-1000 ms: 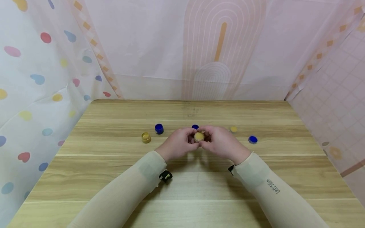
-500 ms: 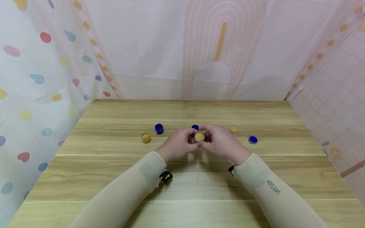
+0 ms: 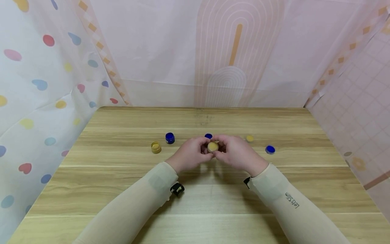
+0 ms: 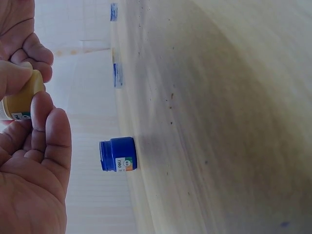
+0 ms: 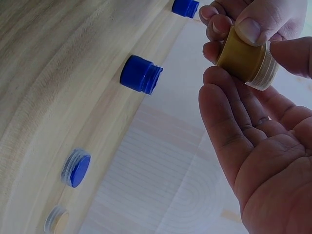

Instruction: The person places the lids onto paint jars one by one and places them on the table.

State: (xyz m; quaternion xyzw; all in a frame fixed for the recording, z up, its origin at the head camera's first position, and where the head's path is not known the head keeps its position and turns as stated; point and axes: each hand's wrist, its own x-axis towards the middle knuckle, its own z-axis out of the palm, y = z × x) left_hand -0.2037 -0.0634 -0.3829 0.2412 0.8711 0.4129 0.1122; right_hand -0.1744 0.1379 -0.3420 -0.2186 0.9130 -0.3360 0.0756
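Between both hands, raised above the table, is a small jar of ochre-yellow paint (image 5: 241,57) with a clear ridged lid (image 5: 264,70). My left hand (image 3: 189,153) grips the jar's body, its thumb pressed on the side in the right wrist view. My right hand (image 3: 239,152) has its thumb on the lid's edge, fingers around the far side, partly hidden by the jar. From above, the lid's round yellow top faces up. Just beyond the hands stands a lidless blue paint jar (image 5: 139,74), partly covered by them in the head view.
Left of the hands stand another lidless blue jar (image 3: 170,138) and an open yellow jar (image 3: 156,147). To the right lie a yellow-centred lid (image 3: 250,138) and a blue-centred lid (image 3: 270,149). The wooden table (image 3: 201,220) meets hanging cloths at its back and sides.
The right fingers moved slightly away to the right around the lid, then came back to the left. The left hand and the jars and lids on the table have kept their places.
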